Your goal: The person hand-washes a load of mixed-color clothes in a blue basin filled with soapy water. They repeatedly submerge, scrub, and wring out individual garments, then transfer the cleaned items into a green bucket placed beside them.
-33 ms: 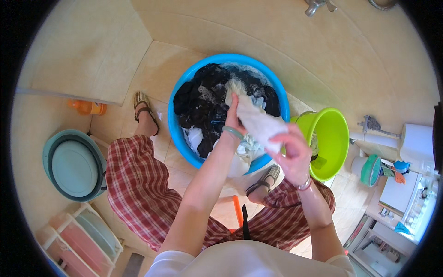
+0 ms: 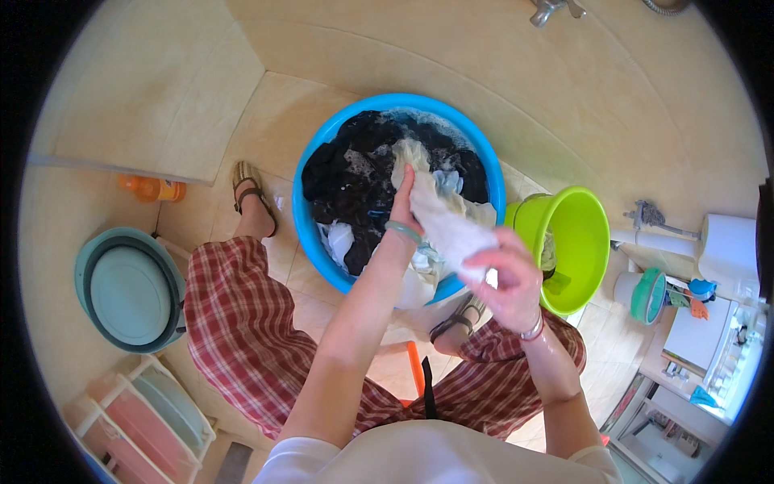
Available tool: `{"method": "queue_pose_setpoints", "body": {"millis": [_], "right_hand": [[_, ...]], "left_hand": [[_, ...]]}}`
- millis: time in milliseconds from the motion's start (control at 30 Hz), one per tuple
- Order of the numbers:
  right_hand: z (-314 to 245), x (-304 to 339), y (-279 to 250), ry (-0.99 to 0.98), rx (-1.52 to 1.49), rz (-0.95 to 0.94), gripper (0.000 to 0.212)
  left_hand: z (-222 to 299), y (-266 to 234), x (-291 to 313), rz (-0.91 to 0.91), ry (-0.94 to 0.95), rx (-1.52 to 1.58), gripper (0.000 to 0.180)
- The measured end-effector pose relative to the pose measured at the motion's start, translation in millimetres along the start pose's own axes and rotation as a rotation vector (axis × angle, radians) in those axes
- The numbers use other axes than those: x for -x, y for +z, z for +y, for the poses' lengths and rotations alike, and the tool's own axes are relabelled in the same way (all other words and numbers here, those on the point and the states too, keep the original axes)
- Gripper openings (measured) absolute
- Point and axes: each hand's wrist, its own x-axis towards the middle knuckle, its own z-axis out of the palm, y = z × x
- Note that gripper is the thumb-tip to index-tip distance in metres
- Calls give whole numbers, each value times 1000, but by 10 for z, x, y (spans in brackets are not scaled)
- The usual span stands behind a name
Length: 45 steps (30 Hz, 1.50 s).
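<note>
A long, narrow piece of white cloth (image 2: 450, 228), sock-like in shape, stretches between my hands above the blue basin (image 2: 316, 250). My left hand (image 2: 405, 200) grips its far part, thumb up along the side; the other fingers are hidden by the cloth. Its near end is pinched by my right hand (image 2: 513, 274), which is slightly blurred. Past my left fingers hangs a cream-coloured part (image 2: 409, 155); whether it belongs to the same cloth I cannot tell. Beneath, dark clothes (image 2: 367, 189) soak in sudsy water, with white and pale garments (image 2: 419, 282) by the near rim.
A lime-green bucket (image 2: 592, 266) with some cloth inside stands right of the basin. At left are a grey-green folding basin (image 2: 133, 290), an orange bottle (image 2: 153, 188) and a white rack (image 2: 145, 419). A tap (image 2: 552, 10) sits on the far wall. My feet flank the basin.
My right hand has shifted slightly nearer and to the left, and the end of the white cloth has moved with it. My left hand stays almost in place.
</note>
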Motion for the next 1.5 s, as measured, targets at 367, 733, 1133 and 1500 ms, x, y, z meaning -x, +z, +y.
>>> {"method": "queue_pose_setpoints", "body": {"millis": [367, 733, 1133, 1500], "right_hand": [[728, -600, -595, 249, -129, 183, 38], [1837, -131, 586, 503, -1444, 103, 55], [1552, -554, 87, 686, -1387, 148, 30], [1831, -783, 262, 590, -555, 171, 34]], "left_hand": [[-92, -380, 380, 275, -43, -116, 37], [-437, 595, 770, 6, 18, 40, 40], [-415, 442, 770, 110, 39, -513, 73], [-264, 510, 704, 351, 247, -1909, 109]]}}
